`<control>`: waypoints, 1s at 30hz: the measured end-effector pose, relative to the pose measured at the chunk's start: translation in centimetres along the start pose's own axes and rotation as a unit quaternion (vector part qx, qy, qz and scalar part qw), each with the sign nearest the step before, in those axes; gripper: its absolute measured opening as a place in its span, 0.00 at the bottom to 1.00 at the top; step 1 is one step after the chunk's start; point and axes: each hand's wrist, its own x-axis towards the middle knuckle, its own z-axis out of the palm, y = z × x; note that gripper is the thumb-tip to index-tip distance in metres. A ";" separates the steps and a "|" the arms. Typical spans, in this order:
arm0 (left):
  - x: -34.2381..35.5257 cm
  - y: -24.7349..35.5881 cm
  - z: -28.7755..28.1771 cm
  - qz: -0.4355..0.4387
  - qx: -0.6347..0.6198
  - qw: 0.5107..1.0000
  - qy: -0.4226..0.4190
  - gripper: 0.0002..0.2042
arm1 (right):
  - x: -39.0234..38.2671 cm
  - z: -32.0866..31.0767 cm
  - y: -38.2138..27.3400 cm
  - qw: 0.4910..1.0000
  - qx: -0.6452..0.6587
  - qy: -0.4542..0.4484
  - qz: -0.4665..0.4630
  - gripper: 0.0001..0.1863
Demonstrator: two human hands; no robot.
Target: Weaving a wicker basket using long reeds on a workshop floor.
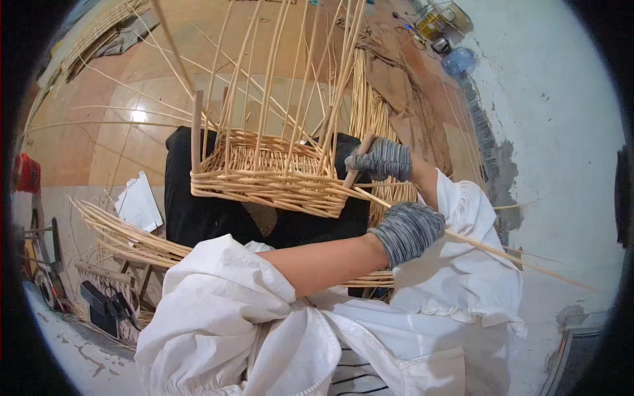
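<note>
A part-woven rectangular willow basket (264,187) with many tall upright rods rests across my legs in black trousers (185,221). My gloved right hand (382,160) is closed round a thick wooden corner stake (357,160) at the basket's right end. My left hand (407,232), in a grey knit glove, reaches across my body and is closed on a long pale willow rod (489,248), which runs from the basket's right corner out to the lower right. My left fingertips are mostly hidden.
Willow bundles lie at right (370,89) and left (132,239), with brown sacking (389,69) beside the former. A blue water bottle (457,63) and yellow container (430,23) stand by the wall at upper right. A white card (139,201) and dark tools (105,303) are at left.
</note>
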 end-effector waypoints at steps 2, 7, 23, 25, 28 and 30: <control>-0.2 -0.6 -0.8 -0.017 -0.012 1.000 0.006 0.05 | 0.5 -0.1 0.6 0.998 0.056 -0.003 0.001 0.18; -6.7 -8.0 -5.6 0.042 0.073 0.935 0.346 0.07 | -0.5 0.0 1.5 0.991 0.126 0.023 -0.047 0.11; -4.9 -13.2 -16.1 -0.202 -0.116 0.962 0.143 0.03 | -0.3 7.8 1.2 0.919 -0.066 0.385 -0.047 0.19; 2.5 -11.7 -16.0 -0.245 0.100 0.964 -0.016 0.05 | 0.3 8.7 1.8 0.898 -0.042 0.435 -0.045 0.16; 10.0 -17.8 -10.4 -0.148 0.207 0.951 -0.176 0.12 | 2.5 10.8 0.0 0.846 -0.068 0.526 -0.049 0.16; 14.4 -18.1 -7.6 -0.220 0.233 0.891 -0.321 0.13 | 2.9 10.7 0.4 0.822 -0.007 0.560 0.102 0.18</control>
